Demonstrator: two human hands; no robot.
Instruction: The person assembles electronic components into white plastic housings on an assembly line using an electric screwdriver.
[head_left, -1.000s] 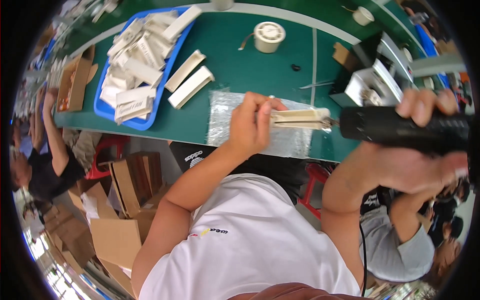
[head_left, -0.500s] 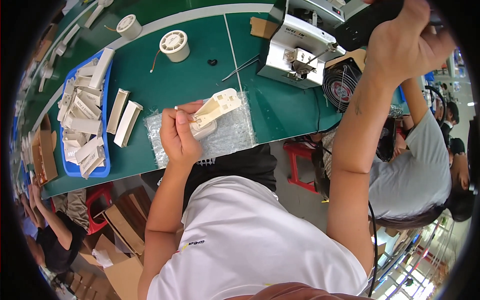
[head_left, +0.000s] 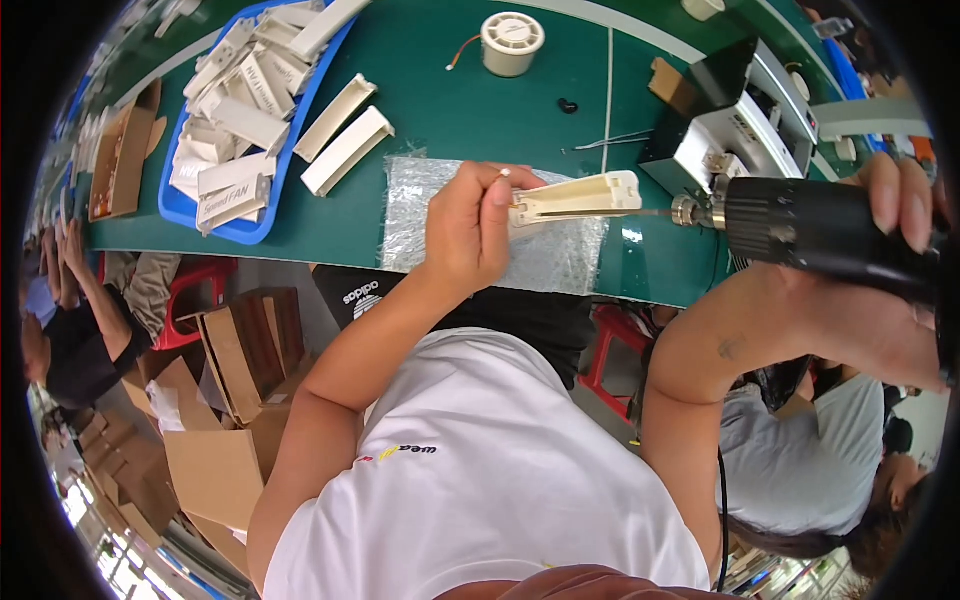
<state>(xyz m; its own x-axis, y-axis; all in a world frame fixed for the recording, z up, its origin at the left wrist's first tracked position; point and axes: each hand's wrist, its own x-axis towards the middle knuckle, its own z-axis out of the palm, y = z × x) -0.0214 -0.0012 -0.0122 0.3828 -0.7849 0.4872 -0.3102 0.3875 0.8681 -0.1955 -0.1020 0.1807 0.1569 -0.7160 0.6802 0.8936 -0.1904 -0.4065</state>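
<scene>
Head view: we look down on a green bench (head_left: 470,110), with the sheet of bubble wrap (head_left: 540,255) at its near edge as our landmark.
Work in hand: we hold a cream plastic housing (head_left: 580,195) just above the far side of the bubble wrap, and a black power screwdriver (head_left: 800,222) meets it from the right of the wrap — its bit touches the housing's right end.
Done so far: we judge that this piece is at the fastening step; whether the screw is seated yet we cannot tell, as the tip is too small to read.
Left to do: two more cream housings (head_left: 345,135) lie loose on the bench beyond the wrap's left corner, and a blue tray (head_left: 235,232) further left of it is heaped with similar parts — plenty seems to wait.
Left hand (head_left: 468,235): fingers curled tight, thumb on top, gripping the housing's left end over the wrap.
Right hand (head_left: 895,250): fingers wrapped closed around the screwdriver's body, well right of the wrap.
Beyond the wrap: a grey machine (head_left: 725,140) and a white spool (head_left: 512,42).
</scene>
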